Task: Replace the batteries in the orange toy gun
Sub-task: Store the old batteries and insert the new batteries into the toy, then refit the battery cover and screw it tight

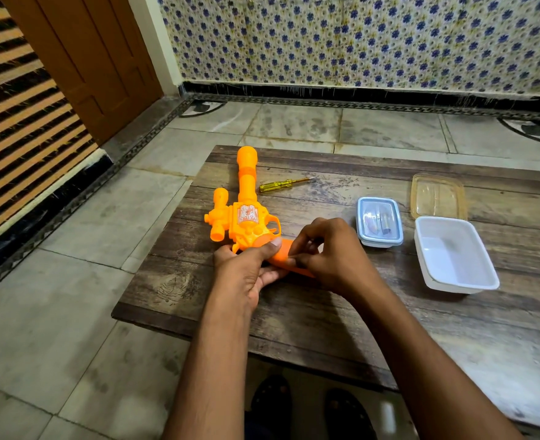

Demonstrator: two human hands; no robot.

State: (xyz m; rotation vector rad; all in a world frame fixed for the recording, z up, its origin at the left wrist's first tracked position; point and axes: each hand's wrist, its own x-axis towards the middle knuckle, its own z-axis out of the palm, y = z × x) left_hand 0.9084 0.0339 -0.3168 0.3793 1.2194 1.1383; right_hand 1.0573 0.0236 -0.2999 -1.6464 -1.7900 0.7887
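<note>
1. Gripping with both hands: left hand [245,268] curling round the base of the toy gun [246,214], thumb pressing on the round orange boss, fingers wrapping beneath; right hand [329,255] pinching at the orange grip [281,254], fingertips bent down onto it, apparently working at the battery cover, though hiding the cover itself.

2. Lying flat near the left-front part of the wooden table [294,315], barrel pointing away toward the tiled wall, grip end sitting under both hands, scope piece jutting to the left.

3. Looking like hollow moulded plastic: probably handling light, stiff, smooth and a little slippery, flexing slightly under hard squeezing. Judging thin parts such as the trigger guard and scope mounts as the breakable spots.

4. Favouring a hold round the thick body just ahead of the grip, as the left hand is doing now, keeping the grip free for the other hand; avoiding lifting by the long barrel, which would be levering against the body.

5. Resting just right of the barrel: a yellow-handled screwdriver [283,184], untouched, tip pointing right.

6. Sitting further right: a small lidded container [380,221] with indistinct items inside, possibly batteries, not telling for certain; beyond it an open white tub [454,255] and a clear lid [437,195] lying behind that tub.

7. Showing below the table edge: 2 dark sandals [310,408] on the tiled floor.
</note>
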